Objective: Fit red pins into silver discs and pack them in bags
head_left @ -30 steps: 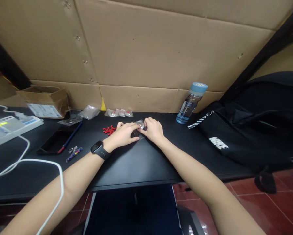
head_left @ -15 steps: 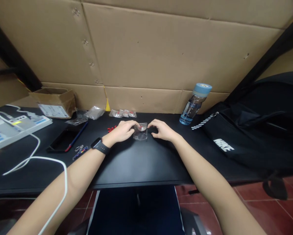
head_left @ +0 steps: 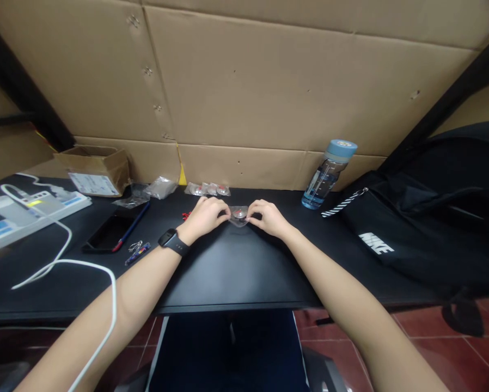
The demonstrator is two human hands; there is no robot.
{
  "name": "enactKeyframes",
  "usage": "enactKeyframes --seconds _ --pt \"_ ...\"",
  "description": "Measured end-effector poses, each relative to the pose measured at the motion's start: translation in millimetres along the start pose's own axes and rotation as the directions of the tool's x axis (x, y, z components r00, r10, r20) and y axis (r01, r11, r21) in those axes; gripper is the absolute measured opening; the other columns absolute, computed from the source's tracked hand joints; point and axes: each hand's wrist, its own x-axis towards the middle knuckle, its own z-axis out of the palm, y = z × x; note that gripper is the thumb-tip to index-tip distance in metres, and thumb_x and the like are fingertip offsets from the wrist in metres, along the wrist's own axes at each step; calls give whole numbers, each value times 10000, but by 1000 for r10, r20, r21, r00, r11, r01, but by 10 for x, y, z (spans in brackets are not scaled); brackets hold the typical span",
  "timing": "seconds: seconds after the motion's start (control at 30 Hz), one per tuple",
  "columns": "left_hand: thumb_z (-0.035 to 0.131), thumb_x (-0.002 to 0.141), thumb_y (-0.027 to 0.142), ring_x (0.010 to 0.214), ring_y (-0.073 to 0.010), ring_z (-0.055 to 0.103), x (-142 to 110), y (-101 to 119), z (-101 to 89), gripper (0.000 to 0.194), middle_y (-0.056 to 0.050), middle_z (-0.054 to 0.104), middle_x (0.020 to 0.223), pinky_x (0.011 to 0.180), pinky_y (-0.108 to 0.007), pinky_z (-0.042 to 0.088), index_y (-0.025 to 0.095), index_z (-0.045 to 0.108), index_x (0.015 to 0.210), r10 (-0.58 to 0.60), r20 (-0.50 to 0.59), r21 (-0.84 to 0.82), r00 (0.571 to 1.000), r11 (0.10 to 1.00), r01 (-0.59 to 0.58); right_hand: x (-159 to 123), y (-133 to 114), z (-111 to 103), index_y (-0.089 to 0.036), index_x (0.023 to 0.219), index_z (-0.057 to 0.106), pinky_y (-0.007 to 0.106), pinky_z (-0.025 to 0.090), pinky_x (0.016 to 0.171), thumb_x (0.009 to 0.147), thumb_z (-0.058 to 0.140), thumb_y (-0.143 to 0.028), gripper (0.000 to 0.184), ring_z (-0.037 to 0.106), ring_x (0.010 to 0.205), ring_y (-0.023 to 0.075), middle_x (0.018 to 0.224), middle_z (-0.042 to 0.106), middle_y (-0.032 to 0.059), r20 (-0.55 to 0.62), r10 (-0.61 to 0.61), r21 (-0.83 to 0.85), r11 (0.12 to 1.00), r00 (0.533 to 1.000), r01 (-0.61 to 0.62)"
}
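From my remote seat, I see a corrugated cardboard wall (head_left: 244, 81) rising behind a black desk (head_left: 236, 277). A black Nike backpack (head_left: 444, 218) fills the right side; across from it sit a white power strip (head_left: 36, 209) and an opened carton (head_left: 101, 169). A white cable (head_left: 112, 305) crosses the left forearm in my view, and I think it could snag if that arm swings out. A blue-capped water bottle (head_left: 325, 174) stands near the bag. At the middle, the left hand (head_left: 207, 218) and right hand (head_left: 267, 219) each have thumb and fingers together, apparently clamped on opposite edges of a clear plastic packet (head_left: 239, 221), just above or on the desk. Three similar packets (head_left: 207, 189) lie by the wall. Red pieces (head_left: 185, 215) peek out beside the left hand; a careless sweep might scatter them. Inside the held packet is a round shiny piece (head_left: 239, 213): slick film could slip, or an uneven tug tear it and fling that out.
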Motion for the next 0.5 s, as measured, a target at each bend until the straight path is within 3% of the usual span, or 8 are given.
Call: enactKeyframes --seconds 0.13,0.3,0.4,0.5 --pt "660 933 339 1060 -252 712 15 -30 -17 142 -19 807 1067 1000 -380 462 259 775 910 -55 39 -152 998 987 60 -5 -30 -137 -209 819 764 333 504 892 887 793 -186 78 701 955 205 1016 798 46 17 61 124 990 998 -63" --pt "657 895 390 1025 -250 743 22 25 -24 179 5 823 1039 977 -351 498 271 791 907 -184 117 -332 976 919 214 -9 -70 -147 -192 820 759 280 507 772 855 763 -234 55 727 783 176 828 795 15 38 272 309 912 961 -270" --pt "632 920 496 980 -276 744 32 97 5 278 5 825 971 973 -398 473 280 798 866 -312 129 -276 941 901 336 -7 -80 -70 -194 892 734 264 505 749 827 747 -223 73 738 758 173 788 789 0 38 351 393 855 935 -337" --pt "603 946 550 941 -293 730 48 173 54 366 -21 818 915 965 -445 429 264 791 817 -394 90 -173 915 898 404 -7 -100 -20 -223 1140 692 259 503 753 808 737 -172 339 726 711 158 768 788 -33 22 400 387 842 916 -376"
